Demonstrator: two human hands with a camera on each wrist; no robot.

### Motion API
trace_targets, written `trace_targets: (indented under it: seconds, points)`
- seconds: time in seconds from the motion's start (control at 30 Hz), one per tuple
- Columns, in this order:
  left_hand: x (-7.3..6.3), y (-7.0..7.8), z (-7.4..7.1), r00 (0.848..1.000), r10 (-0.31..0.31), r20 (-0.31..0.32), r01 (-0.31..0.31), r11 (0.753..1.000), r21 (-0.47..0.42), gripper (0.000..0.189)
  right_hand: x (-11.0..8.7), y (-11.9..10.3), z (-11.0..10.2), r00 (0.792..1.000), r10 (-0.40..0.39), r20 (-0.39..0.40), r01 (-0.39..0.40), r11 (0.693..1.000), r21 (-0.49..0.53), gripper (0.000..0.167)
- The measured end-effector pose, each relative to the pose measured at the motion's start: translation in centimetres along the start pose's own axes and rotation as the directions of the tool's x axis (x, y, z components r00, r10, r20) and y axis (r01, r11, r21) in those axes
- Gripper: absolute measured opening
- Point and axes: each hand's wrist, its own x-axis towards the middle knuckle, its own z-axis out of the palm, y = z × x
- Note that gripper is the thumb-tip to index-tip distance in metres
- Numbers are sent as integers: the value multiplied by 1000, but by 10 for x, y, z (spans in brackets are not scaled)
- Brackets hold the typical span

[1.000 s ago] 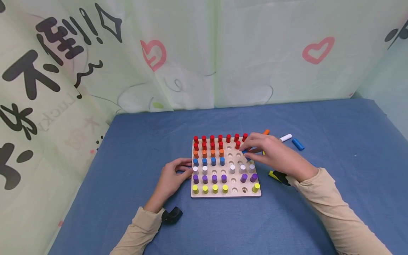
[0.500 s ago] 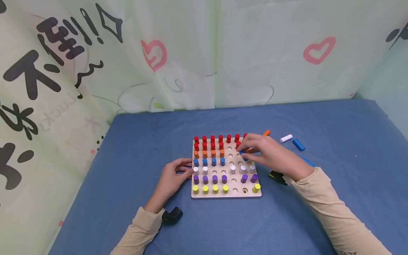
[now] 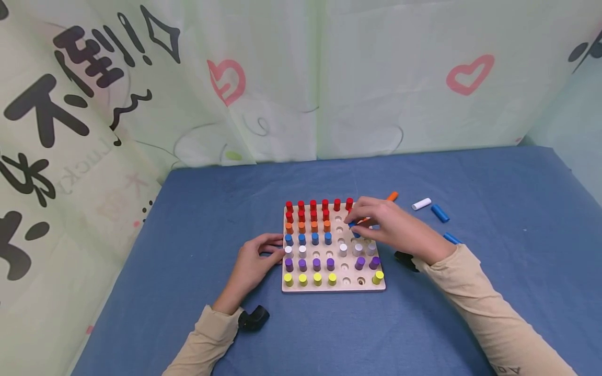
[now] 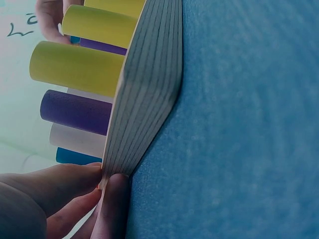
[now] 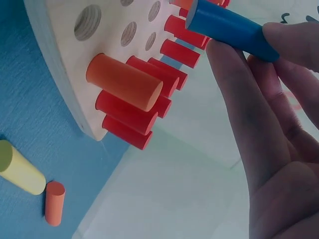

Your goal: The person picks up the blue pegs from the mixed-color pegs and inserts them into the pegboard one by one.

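A square wooden pegboard [image 3: 338, 286] lies on the blue cloth, with rows of red, orange, blue, white, purple and yellow pegs standing in its holes. My left hand [image 3: 254, 263] grips the board's left edge; in the left wrist view its fingertips [image 4: 115, 194] touch the board's side. My right hand [image 3: 388, 224] pinches a blue peg [image 5: 232, 30] between thumb and fingers above the right part of the board. That peg is tilted and apart from the holes. Close by, an orange peg [image 5: 124, 82] stands in the board. The right hand hides some holes and pegs.
Loose pegs lie right of the board: an orange peg [image 3: 392, 196], a white peg [image 3: 421, 203], a blue peg [image 3: 440, 213] and another blue peg [image 3: 452, 238] by the right sleeve. A yellow peg [image 5: 22, 167] shows in the right wrist view. A printed curtain [image 3: 357, 104] hangs behind.
My right hand has moved slightly left over the board, carrying the blue peg. More of the loose blue peg near the sleeve has come into sight. The left hand stays put.
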Motion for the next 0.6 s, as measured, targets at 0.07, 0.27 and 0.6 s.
trace_targets:
  seconds: [0.07,0.27,0.6]
  points:
    - [0,0,0,1000,0,-1,0,1000,4,35,1,-1,1,1000,-2,1,2,1000,-4,19]
    - [0,0,0,1000,-2,-3,2,1000,9,35,5,-1,3,1000,-21,-4,21,1000,-9,20]
    - [-1,0,0,1000,8,-5,-8,1000,4,35,9,0,7,1000,-21,17,21,1000,-4,19]
